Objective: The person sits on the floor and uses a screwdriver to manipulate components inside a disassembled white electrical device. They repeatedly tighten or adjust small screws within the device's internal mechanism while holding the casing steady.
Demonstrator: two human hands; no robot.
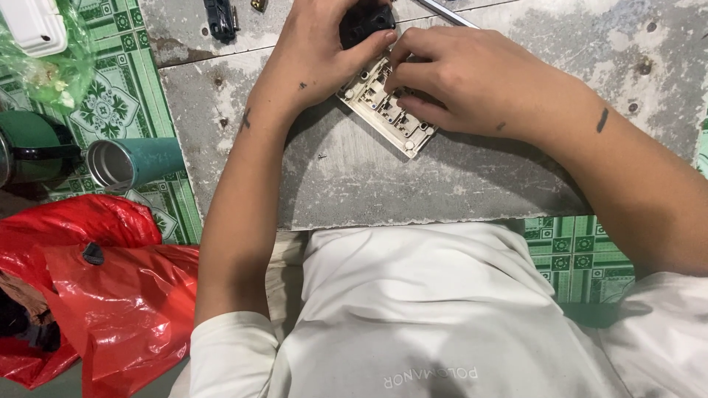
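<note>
A cream-coloured switch plate lies back-side up on a grey concrete slab, showing its inner modules and a screw hole. My left hand grips a black module at the plate's far end. My right hand rests on top of the plate, with its fingertips pinched on the modules in the middle. Both forearms reach in from the bottom of the view over my white shirt.
A green metal cup lies on its side on the green patterned floor at left, beside a dark green container. Red plastic bags sit at lower left. A black part and a metal rod lie at the slab's far edge.
</note>
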